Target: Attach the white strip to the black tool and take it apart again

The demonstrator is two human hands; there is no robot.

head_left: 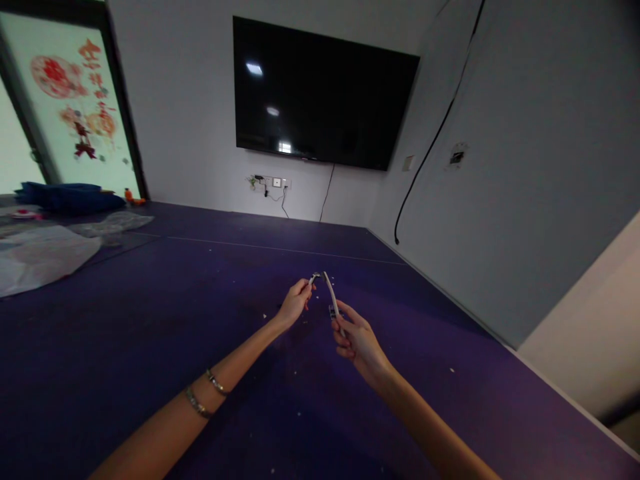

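The left hand [295,305] grips a small, metallic-looking piece [314,277]; the right hand [361,339] pinches a slender, curved, whitish strip [331,291].

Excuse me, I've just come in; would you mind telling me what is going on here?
A person is handling two small things above the purple floor. The left hand pinches a small metallic piece, and the right hand holds a slim pale strip. Their ends are close together, though whether they touch is unclear. Pale bits lie scattered on the floor.
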